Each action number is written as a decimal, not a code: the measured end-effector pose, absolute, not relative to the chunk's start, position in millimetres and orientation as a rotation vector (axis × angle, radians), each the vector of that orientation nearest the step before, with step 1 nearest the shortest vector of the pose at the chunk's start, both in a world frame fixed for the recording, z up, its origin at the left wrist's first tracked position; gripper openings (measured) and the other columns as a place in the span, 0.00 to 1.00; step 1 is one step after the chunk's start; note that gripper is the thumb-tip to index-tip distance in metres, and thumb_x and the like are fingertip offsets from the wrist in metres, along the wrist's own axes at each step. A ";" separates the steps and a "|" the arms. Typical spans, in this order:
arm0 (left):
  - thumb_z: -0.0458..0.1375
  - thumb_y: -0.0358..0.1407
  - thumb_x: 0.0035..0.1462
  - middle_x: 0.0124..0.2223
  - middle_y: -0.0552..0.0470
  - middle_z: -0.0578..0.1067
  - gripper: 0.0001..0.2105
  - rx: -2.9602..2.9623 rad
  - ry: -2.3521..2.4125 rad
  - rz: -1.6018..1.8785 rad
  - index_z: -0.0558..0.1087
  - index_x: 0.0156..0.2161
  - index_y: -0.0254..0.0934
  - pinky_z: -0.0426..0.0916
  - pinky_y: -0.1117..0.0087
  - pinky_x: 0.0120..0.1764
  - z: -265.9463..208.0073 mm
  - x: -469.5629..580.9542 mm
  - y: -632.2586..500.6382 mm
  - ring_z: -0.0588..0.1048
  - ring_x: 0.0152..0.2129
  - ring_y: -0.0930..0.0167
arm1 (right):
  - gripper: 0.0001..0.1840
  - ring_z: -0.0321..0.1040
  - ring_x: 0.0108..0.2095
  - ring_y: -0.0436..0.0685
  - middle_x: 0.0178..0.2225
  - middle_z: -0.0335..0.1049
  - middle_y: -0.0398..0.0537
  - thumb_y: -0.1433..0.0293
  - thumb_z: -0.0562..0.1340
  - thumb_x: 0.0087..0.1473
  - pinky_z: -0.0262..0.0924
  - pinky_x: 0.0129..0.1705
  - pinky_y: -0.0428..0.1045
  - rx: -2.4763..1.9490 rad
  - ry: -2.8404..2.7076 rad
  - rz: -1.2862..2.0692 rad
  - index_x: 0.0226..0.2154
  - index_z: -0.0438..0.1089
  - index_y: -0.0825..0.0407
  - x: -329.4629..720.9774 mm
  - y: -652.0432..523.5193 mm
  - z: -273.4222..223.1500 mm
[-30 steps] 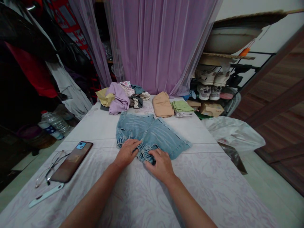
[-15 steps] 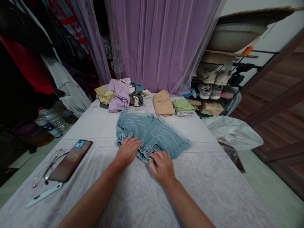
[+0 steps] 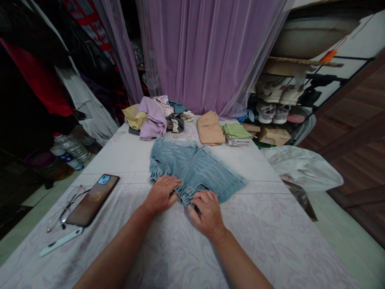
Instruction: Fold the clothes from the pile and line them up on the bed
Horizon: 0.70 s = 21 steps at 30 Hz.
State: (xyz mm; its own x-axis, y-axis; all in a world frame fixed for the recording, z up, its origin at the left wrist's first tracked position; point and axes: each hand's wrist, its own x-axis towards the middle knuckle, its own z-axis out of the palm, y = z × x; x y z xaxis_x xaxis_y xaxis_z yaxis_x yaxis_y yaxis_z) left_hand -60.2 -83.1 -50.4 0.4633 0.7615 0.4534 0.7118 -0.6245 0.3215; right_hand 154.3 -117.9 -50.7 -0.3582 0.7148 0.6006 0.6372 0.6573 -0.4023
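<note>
Denim shorts (image 3: 200, 165) lie spread on the pale flowered cloth (image 3: 258, 241) in front of the person, their gathered waist edge towards the body and both legs pointing away.

At the far left, a red cloth (image 3: 39, 84) and a white cloth (image 3: 86, 102) hang above plastic bottles (image 3: 72, 148). On the near left of the flowered cloth lie a pale, slim tool (image 3: 61, 242), a pair of eyeglasses (image 3: 69, 203) and a brown phone (image 3: 93, 200), its camera side up. Farther back, a loose heap of clothes (image 3: 152, 122) holds yellow, lilac and dark pieces.

Next comes the left hand (image 3: 163, 194), laid over the gathered edge, its fingers close together and the thumb lower, apart from them; whether they pinch the fabric I cannot tell. Just beside it, the right hand (image 3: 207, 212) curls its fingers over the same edge, the thumb set apart below; how firmly it grips cannot be seen.

Beyond the shorts, a folded tan garment (image 3: 210, 128) sits beside a folded green one (image 3: 236, 131). Farther right stand shoes (image 3: 273, 112) on a rack, a cardboard box (image 3: 274, 136) and a whitish plastic bag (image 3: 303, 168).
</note>
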 end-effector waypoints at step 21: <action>0.52 0.37 0.50 0.52 0.46 0.77 0.23 2.184 1.819 0.889 0.72 0.52 0.38 0.66 0.58 0.55 -63.2 -143.1 -66.8 0.74 0.49 0.61 | 0.07 0.67 0.39 0.57 0.36 0.70 0.48 0.66 0.61 0.55 0.57 0.45 0.54 -1.077 -2.075 0.142 0.36 0.71 0.50 157.1 -115.8 -61.1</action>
State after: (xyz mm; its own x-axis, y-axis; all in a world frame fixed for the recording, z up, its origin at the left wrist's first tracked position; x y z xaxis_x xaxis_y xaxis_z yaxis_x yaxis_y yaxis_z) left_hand -143.1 -66.8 -63.2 0.0815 0.9385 0.3356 0.8412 -0.2454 0.4818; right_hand 157.1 -115.8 -61.1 -0.3380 0.7346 0.5884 0.6477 0.6351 -0.4209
